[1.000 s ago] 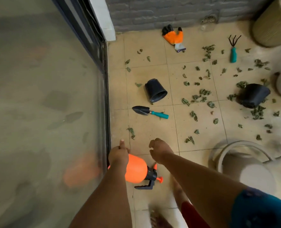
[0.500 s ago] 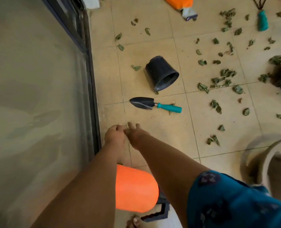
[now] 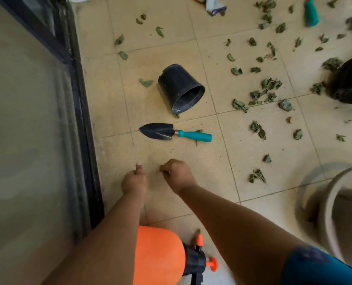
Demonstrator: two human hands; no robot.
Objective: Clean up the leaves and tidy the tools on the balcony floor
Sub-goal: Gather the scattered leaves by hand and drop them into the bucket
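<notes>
1. Left grip: low over the floor, fingers curled into a fist, thumb poking forward. Nothing seen inside it.
2. Right grip: just beside the left one, not touching it. Fingers curled under, too. Can't tell if anything is pinched at the fingertips; too blurry.
3. Straight ahead of both grips: trowel flat on the tiles, black blade toward the left grip's side, teal handle toward the right's. Near, but apart from both.
4. Further ahead past the trowel: black pot tipped on its side, mouth facing back toward the right grip.
5. Leaves scattered everywhere ahead and off to the right of the right grip, a few small ones ahead of the left grip too. Nearest clump on the right grip's outer side.
6. Far right: second black pot, also tipped over, leaves around it.
7. Way up front at the edge: bit of a glove and a teal tool handle, well apart from both grips.
8. Behind the grips, between the forearms: orange sprayer lying on the floor.
9. Left of the left grip: glass door with dark frame.
</notes>
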